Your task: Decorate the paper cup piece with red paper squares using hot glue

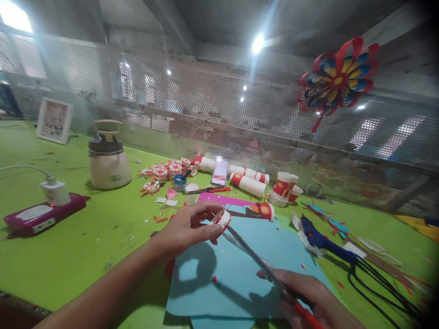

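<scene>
My left hand (pixel 187 228) pinches a small red and white paper cup piece (pixel 222 219) above a light blue paper sheet (pixel 240 274) on the green table. My right hand (pixel 310 294) grips red-handled scissors (pixel 260 265) at the lower right. The scissor blades point up and left and meet the cup piece. Small red scraps lie on the blue sheet.
A blue glue gun (pixel 320 240) with black cable lies to the right. Paper cups (pixel 252 183) and cut cup discs (pixel 164 171) sit further back, with a cream kettle (pixel 108 157) and a pink power strip (pixel 41 214) at left. A paper pinwheel (pixel 338 77) hangs on the perforated wall.
</scene>
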Demonstrator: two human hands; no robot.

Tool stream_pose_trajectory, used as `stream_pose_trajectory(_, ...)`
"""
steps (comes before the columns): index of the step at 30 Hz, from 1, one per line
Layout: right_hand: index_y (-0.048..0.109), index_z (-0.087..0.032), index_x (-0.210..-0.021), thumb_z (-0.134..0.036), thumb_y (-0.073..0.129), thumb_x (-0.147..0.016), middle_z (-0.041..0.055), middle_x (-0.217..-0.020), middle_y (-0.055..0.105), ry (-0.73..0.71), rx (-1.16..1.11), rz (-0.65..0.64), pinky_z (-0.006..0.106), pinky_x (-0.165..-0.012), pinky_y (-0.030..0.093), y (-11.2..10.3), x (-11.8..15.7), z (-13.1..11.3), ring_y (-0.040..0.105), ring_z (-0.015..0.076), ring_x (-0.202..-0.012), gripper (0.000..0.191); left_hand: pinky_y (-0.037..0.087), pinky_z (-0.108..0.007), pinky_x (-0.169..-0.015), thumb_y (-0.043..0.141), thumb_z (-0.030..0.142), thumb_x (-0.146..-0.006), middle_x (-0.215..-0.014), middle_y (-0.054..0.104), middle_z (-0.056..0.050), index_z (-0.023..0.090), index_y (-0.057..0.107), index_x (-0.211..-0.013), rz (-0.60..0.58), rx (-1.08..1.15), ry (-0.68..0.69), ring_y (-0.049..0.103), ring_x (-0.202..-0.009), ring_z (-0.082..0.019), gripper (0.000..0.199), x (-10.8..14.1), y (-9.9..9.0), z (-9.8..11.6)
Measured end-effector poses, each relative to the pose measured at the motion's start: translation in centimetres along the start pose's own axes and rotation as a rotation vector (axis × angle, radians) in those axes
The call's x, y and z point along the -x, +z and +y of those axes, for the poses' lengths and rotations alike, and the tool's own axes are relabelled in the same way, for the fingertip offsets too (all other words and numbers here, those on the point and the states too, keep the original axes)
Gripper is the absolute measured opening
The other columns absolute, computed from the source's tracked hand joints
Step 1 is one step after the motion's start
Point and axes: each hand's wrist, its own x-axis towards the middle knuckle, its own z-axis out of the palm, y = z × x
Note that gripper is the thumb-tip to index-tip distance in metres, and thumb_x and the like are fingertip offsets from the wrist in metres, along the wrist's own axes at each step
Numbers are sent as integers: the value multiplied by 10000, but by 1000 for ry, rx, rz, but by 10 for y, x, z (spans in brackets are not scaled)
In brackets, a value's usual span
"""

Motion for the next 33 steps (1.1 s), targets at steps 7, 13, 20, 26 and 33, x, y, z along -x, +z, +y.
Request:
stream_pose_trajectory(7, 721, -316, -1205, -295, 606, -878, 71, -1188, 742, -19, -68, -34, 356, -915, 562, 7, -4, 15, 710, 270, -1055, 348, 565, -342, -705, 724, 414, -807, -1026, 611, -101, 139, 645, -1105, -37, 18, 18, 608, -831, -185, 413, 0, 0, 2)
stream_pose_trajectory(13, 716, -348, -1205, -290, 599, -879, 64, -1192, 740, -3, -102, -54, 347, -867, 585, 4, -4, 5, 726, 260, -1016, 351, 567, -336, -698, 730, 424, -794, -994, 611, -92, 136, 649, -1103, -30, 11, 9, 609, -812, -182, 431, 0, 1, 3)
stream_pose_trajectory(20, 726, -324, -1196, -260, 594, -873, 67, -1139, 761, -19, -92, -45, 291, -780, 606, 4, -6, -1, 740, 243, -958, 354, 567, -350, -706, 726, 428, -792, -1002, 615, -96, 141, 649, -1103, -24, 5, -1, 611, -816, -188, 430, 0, 1, 4)
stream_pose_trajectory(26, 741, -304, -1175, -230, 598, -847, 69, -1059, 782, -23, -66, -36, 259, -665, 605, 4, -7, -11, 752, 235, -847, 365, 549, -348, -699, 728, 423, -790, -976, 621, -95, 127, 646, -1103, -29, 9, -1, 617, -770, -175, 438, 0, 1, 4)
stream_pose_trajectory(33, 759, -266, -1146, -268, 629, -817, 80, -1048, 785, -26, -40, 18, 327, -757, 604, 8, -6, 5, 749, 252, -840, 354, 542, -339, -693, 731, 430, -778, -964, 626, -90, 128, 647, -1071, -20, 3, -12, 621, -756, -169, 429, 0, 1, 5)
